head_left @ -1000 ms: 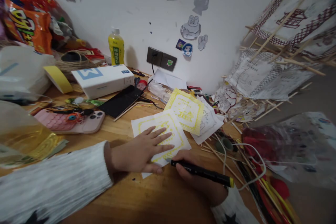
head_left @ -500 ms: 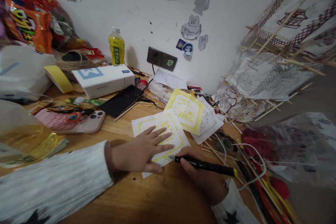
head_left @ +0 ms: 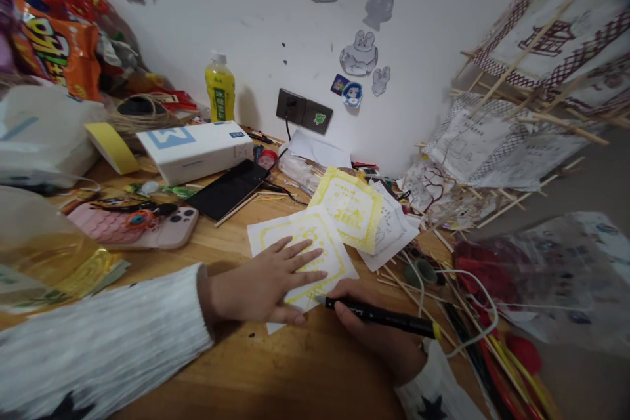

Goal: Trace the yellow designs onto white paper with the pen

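Observation:
My left hand (head_left: pixel 268 279) lies flat with spread fingers on a white sheet of paper (head_left: pixel 275 230) that carries yellow line drawing. In my right hand (head_left: pixel 371 335) is a black marker pen (head_left: pixel 384 316) with a yellow band at its rear end. Its tip points left and meets the lower right part of the sheet, among yellow strokes. Partly under that sheet's upper right side is a paper with a yellow patterned border (head_left: pixel 352 207). Beneath this one, a paper with dark line drawing (head_left: pixel 394 230) sticks out.
Behind the papers lie a black tablet-like device (head_left: pixel 229 189) and a white box (head_left: pixel 197 152). A pink phone (head_left: pixel 167 230) and a container of yellow liquid (head_left: pixel 44 256) are at left. Thin sticks, a white cable (head_left: pixel 492 305) and a plastic bag (head_left: pixel 556 275) crowd the right, below a stick-and-paper structure (head_left: pixel 492 138).
The marker's tip has shifted slightly down and left on the sheet, and my right hand moved with it. My left hand stays in place.

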A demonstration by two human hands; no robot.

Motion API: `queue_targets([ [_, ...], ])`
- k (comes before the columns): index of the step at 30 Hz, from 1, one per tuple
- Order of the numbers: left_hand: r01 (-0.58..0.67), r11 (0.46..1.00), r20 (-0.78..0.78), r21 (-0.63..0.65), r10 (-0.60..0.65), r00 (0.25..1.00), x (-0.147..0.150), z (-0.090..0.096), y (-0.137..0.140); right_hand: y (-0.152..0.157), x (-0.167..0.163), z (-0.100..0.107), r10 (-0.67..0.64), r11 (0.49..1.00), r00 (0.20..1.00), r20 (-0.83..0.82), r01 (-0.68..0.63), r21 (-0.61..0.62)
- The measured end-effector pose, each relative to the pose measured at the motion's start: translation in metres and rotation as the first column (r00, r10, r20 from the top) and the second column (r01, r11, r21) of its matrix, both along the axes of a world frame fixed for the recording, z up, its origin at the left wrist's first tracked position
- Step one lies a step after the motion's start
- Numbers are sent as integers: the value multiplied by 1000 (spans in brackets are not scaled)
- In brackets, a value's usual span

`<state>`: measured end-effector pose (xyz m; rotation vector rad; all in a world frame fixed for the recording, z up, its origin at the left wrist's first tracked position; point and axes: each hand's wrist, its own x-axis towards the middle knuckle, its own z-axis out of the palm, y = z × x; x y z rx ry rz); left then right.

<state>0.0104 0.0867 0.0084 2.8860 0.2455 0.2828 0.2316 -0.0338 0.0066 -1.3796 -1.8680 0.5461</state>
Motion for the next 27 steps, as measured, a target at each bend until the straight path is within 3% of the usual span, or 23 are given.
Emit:
queue_targets([
  [8, 5, 1000, 36, 7, -5, 999, -1, -1, 0, -4, -5, 14, 122, 990, 992, -42, -125, -59],
  [17, -8, 1000, -24, 24, 9, 1000, 0, 0, 0, 4, 1, 14, -94, 993, 994, -59, 89, -76],
  [27, -9, 999, -47, 45, 11, 999, 0, 2, -1, 2, -1, 12, -59, 996, 996, -74, 53, -75],
])
